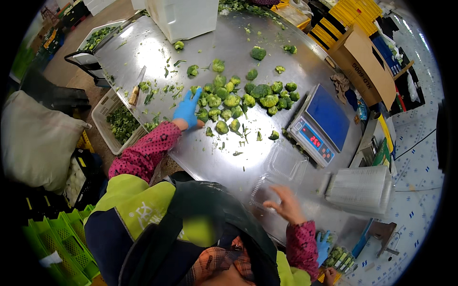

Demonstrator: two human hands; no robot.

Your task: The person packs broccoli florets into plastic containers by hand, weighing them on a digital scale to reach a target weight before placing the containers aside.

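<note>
My left hand (pixel 189 107), in a blue glove, reaches to the left edge of a loose heap of broccoli florets (pixel 222 97) on the steel table. Its fingers are spread, with the tips by the nearest florets, and no floret shows in its grip. My bare right hand (pixel 287 205) hovers at the table's near side with fingers apart and nothing visible in it. Just beyond it lies an open clear plastic clamshell box (pixel 287 163), its two halves unfolded; no broccoli shows in it. A digital scale (pixel 326 119) with a blue platform stands right of the heap.
A knife (pixel 135 94) lies among trimmings at the left. Nested clear boxes (pixel 359 189) stand at the right, a white foam box (pixel 183 19) at the back. A crate (pixel 101 116) of trimmings sits below the left edge. Another person's blue-gloved hand (pixel 323 249) is at lower right.
</note>
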